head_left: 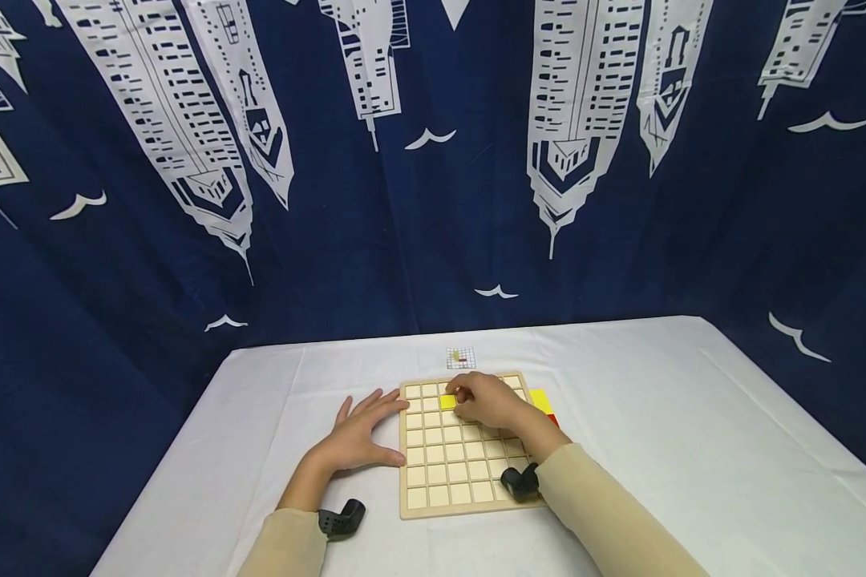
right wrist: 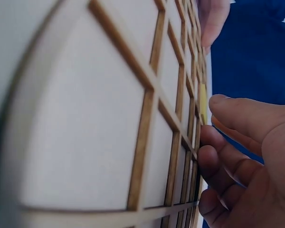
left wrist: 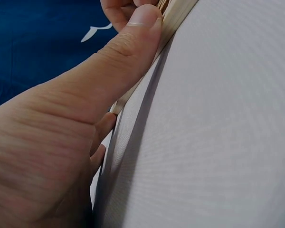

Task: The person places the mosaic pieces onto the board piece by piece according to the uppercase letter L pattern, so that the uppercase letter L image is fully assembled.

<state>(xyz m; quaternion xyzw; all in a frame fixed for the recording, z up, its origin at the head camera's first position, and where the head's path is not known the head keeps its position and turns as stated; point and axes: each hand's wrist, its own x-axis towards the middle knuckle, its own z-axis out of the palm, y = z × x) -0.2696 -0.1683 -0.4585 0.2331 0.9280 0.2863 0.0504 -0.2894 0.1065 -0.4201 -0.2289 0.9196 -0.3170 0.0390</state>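
A light wooden grid board (head_left: 436, 497) with square cells lies on the table. A yellow square tile (head_left: 447, 402) sits at a cell in its upper left part; the right wrist view shows that tile (right wrist: 203, 102) edge-on at the grid. My right hand (head_left: 487, 401) reaches over the board and pinches the tile, fingertip on its far side and thumb on its near side. Spread along the board's left edge, my left hand (head_left: 361, 437) touches the frame with fingertips and thumb. In the left wrist view the thumb (left wrist: 128, 52) presses against the wooden rim (left wrist: 178, 19).
Yellow pieces (head_left: 541, 401) and a red piece (head_left: 552, 419) lie by the board's right side, partly hidden by the right arm. A small printed grid card (head_left: 460, 358) lies beyond the board. White cloth (head_left: 657, 401) covers the table; a dark blue patterned curtain (head_left: 433, 224) hangs behind.
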